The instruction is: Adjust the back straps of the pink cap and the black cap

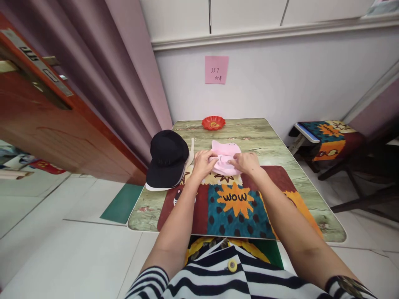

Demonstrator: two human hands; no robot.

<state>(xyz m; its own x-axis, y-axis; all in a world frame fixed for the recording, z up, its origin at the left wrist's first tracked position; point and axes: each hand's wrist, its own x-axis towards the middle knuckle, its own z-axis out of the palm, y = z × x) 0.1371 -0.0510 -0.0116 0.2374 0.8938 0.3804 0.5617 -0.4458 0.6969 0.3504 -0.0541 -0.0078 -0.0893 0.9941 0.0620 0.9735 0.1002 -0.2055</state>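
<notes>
A pink cap (226,148) lies on the table in front of me, its brim turned toward the wall. My left hand (203,165) grips its left side, thumb and fingers closed on the fabric. On the opposite side my right hand (247,162) holds the cap the same way. The fingertips of both hands rest near the front seam, and parts of the cap are hidden under them. To the left of my left hand sits a black cap (168,158), with a white brim showing beneath it.
A patterned mat (238,207) with "WOW" on it covers the near part of the green wood-grain table (145,214). At the back stands a red scalloped dish (213,123). A pink paper note (216,69) is stuck on the wall. A curtain (131,74) hangs at the left.
</notes>
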